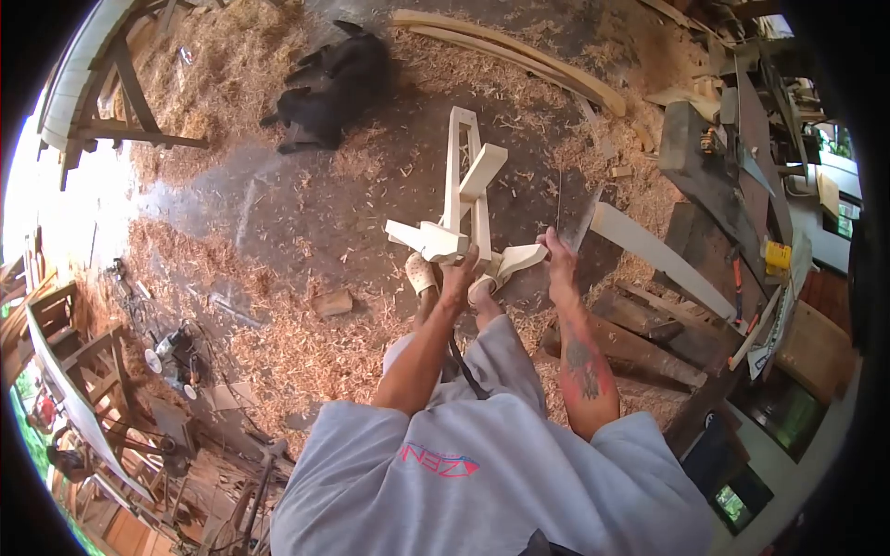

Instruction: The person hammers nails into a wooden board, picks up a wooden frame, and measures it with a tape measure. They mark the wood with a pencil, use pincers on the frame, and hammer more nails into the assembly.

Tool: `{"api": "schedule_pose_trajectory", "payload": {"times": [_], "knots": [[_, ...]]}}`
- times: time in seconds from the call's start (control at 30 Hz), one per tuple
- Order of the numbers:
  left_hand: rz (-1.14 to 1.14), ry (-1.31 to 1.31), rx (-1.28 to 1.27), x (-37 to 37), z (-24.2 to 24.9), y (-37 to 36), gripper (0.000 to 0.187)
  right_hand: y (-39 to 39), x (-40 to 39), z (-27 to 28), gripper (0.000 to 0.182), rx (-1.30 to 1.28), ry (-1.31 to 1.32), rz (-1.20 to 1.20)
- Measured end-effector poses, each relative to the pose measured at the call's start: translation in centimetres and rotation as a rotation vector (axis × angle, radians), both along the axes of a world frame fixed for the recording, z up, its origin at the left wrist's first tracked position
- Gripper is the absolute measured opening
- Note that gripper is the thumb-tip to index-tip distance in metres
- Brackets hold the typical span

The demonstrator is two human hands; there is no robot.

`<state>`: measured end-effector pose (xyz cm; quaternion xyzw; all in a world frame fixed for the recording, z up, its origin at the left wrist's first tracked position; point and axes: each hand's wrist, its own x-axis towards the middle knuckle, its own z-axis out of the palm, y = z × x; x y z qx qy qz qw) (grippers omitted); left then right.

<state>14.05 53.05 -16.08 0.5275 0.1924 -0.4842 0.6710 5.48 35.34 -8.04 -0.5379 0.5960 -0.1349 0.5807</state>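
A pale wooden frame (452, 171) of joined bars stands in front of me between my feet, with short pieces sticking out at angles. My left hand (459, 276) is closed around its lower part, just under a thick block (443, 243). My right hand (560, 252) is closed beside the tip of a pale tapered piece (521, 259). A thin greyish blade-like shape (586, 221) shows next to the right fingers. What these fingers hold, and whether they touch the tapered tip, I cannot make out.
A black dog (341, 88) lies on the shaving-covered floor. Long curved boards (519, 60) lie at the back. On the right are a pale shaped board (658, 255), heavy timbers (691, 153) and a yellow container (777, 255). A power tool (174, 350) sits at left.
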Motion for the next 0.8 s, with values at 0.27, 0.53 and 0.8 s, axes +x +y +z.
{"api": "schedule_pose_trajectory", "payload": {"times": [0.27, 0.53, 0.8], "knots": [[0.468, -0.003, 0.142, -2.4, -4.8, -2.6, 0.05, -0.1, 5.1, 0.6, 0.045, 0.378, -0.136, 0.405], [0.584, 0.093, 0.409, 0.8, -3.7, -3.6, 0.063, 3.0, 3.1, 0.4, 0.028, 0.153, -0.1, 0.373], [0.382, -0.211, 0.588, 1.5, 0.1, -2.1, 0.075, -4.7, 11.4, 2.1, 0.04, -0.568, 0.068, 0.722]]}}
